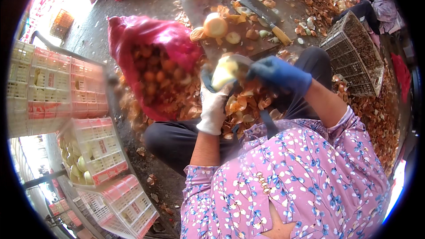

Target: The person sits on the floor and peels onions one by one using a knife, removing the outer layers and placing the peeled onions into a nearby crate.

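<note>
My left hand [214, 99], in a white knit glove with a dark palm, is wrapped around a pale, partly peeled onion [225, 73]. A blue glove covers my right hand [277, 73]; it is at the onion's right side, blurred, its fingers curled, and whether it pinches a piece of skin or a tool is not clear. Beyond the hands, an onion [215, 25] and cut onion pieces [233, 38] lie on a board [245, 48]. A cleaver with a wooden handle [280, 35] rests there too. Loose onion skins [244, 104] are heaped below the hands.
A red mesh sack of onions [149, 39] lies open at the left. Plastic crates [101, 149] stand at far left, one holding peeled onions [81, 164]. A tilted crate [353, 56] stands at right, near another person [382, 10] and scattered skins.
</note>
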### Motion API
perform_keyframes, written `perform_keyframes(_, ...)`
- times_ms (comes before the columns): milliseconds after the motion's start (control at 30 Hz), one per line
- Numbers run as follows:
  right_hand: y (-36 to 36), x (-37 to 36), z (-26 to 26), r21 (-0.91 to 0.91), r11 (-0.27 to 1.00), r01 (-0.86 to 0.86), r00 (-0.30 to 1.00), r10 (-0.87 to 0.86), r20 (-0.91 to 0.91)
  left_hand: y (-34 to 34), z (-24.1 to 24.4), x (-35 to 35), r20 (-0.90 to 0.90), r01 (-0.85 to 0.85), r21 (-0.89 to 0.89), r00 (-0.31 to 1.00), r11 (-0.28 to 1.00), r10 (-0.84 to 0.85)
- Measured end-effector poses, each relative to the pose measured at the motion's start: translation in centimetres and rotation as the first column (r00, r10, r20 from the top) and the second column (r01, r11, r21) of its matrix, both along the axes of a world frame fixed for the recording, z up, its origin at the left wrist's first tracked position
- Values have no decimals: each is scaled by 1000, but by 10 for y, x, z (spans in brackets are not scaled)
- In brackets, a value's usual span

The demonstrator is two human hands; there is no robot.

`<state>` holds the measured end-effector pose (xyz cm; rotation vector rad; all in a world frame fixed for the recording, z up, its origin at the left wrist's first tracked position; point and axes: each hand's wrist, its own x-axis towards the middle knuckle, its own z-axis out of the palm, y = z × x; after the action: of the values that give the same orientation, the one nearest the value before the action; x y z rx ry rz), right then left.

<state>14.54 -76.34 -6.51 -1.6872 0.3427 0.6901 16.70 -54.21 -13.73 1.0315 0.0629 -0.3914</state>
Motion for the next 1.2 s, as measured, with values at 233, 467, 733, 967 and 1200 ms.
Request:
perform_keyframes(233, 33, -28, -39, -189, 954, 233, 601, 11, 799, 10, -9, 9, -19, 116, -98, 993, 988, -118)
perform_keyframes(467, 24, 9, -54, -148, 947, 285, 724, -112, 680, 7, -4, 5, 101, 275, -157, 960, 948, -262)
perform_keyframes(733, 28, 4, -37, -198, 904, 378, 588, -70, 806, 4, 0, 1, 47, 234, 64, 970, 970, -238)
perform_keyframes(967, 1, 14, -31, 156, 875, 458, 575, -426, 699, 1, 11, 2, 121, 256, -287, 965, 923, -231)
perform_keyframes(1200, -1, 17, -30, 269, 779, 567, 573, -607, 551, 7, -1, -3, -92, 208, -605, 940, 768, -328)
